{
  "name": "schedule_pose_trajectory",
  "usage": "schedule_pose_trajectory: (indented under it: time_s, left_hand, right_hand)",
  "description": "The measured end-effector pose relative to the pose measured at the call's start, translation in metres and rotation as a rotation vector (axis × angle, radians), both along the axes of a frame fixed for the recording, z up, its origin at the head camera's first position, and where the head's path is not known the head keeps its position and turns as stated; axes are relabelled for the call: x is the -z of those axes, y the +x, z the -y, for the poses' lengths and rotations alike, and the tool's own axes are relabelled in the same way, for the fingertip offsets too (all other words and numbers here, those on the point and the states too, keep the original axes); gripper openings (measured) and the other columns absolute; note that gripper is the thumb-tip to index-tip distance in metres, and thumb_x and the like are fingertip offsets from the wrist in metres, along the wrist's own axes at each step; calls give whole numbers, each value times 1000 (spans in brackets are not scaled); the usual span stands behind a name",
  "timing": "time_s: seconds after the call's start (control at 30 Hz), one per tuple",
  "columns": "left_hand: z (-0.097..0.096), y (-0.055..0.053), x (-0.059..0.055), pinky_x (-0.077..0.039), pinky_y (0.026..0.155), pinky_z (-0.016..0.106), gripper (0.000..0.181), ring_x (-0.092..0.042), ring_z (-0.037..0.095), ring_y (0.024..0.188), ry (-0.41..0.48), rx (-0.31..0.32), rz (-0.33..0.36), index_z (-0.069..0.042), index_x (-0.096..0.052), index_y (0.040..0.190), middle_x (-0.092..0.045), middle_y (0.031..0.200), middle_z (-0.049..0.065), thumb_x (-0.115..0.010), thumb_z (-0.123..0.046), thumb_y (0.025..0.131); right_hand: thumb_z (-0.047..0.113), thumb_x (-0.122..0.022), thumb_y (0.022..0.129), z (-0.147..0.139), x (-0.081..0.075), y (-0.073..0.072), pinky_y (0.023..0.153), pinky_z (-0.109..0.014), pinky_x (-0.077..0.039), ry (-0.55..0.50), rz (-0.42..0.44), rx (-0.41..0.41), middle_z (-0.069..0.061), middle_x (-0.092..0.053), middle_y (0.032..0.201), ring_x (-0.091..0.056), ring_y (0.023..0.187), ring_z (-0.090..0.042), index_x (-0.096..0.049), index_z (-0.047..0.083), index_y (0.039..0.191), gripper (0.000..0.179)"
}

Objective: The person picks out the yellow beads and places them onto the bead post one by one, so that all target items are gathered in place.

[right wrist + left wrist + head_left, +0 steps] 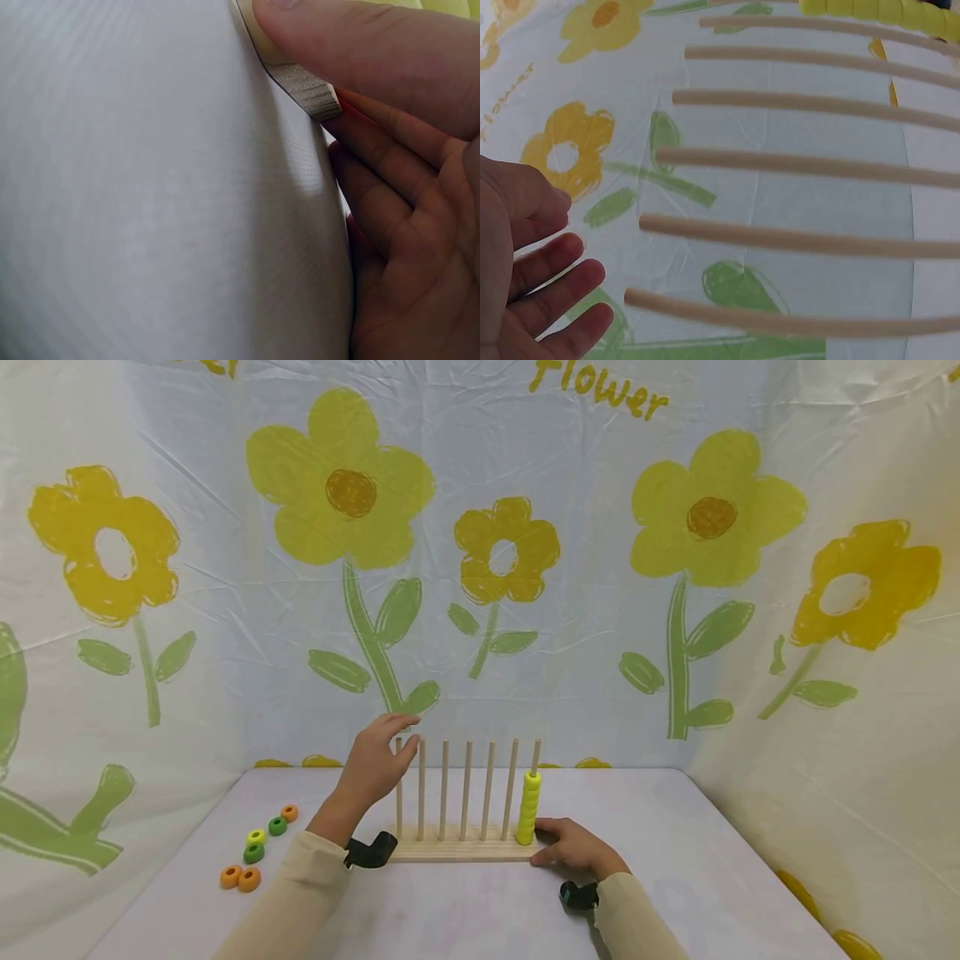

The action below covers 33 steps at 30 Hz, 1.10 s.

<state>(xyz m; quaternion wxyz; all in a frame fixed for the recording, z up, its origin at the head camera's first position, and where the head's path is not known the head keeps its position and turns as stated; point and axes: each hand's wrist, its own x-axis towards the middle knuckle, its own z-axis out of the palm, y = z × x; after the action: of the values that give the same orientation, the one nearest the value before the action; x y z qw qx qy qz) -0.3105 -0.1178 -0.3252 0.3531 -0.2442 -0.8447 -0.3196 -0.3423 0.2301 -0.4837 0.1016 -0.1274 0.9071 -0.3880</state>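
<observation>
A wooden peg rack (465, 852) stands on the table, its several upright pegs in a row. Yellow beads (528, 810) are stacked on its rightmost peg; the other pegs carry none. Beside the top of the leftmost peg is my left hand (381, 758), raised with fingers loosely bent. In the left wrist view that hand (536, 277) holds nothing and is apart from the peg tips. My right hand (573, 846) grips the right end of the rack's base, thumb in front and fingers behind. The right wrist view shows the thumb (375, 52) against the base end (307, 90).
Loose beads lie on the table to the left of my left forearm: several orange ones (249, 879), green ones (253, 852) and a yellow one (257, 837). A flower-printed cloth (570, 693) hangs behind and at both sides of the white table (465, 918).
</observation>
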Motion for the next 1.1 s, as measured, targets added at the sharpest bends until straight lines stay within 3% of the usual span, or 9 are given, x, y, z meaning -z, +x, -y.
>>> schedule_pose_trajectory:
  time_s: [0.3,0.67,1.1]
  left_hand:
    - [30,5,5,-55,84,49,28,-64,31,105,-20,-61,22,-7,-68,118,-65,119,13,-66,-14,91]
    - [55,2,19,-55,82,50,27,-64,33,105,-32,-100,39,-5,-67,119,-64,119,15,-62,-11,93]
    - [93,6,30,-54,82,54,32,-62,38,108,-54,-192,146,-2,-65,122,-63,123,19,-62,-15,93]
  right_hand:
    - [31,-85,70,0,0,-1,112,-66,-22,0,10,12,-14,-50,145,-36,139,-40,-55,9,138,78]
    - [28,-84,72,-1,-3,2,111,-67,-22,-4,-7,-14,-16,-49,145,-36,139,-42,-54,7,138,76]
    - [29,-84,71,1,-2,1,111,-66,-22,1,-7,-14,-16,-49,145,-36,139,-42,-54,8,138,77]
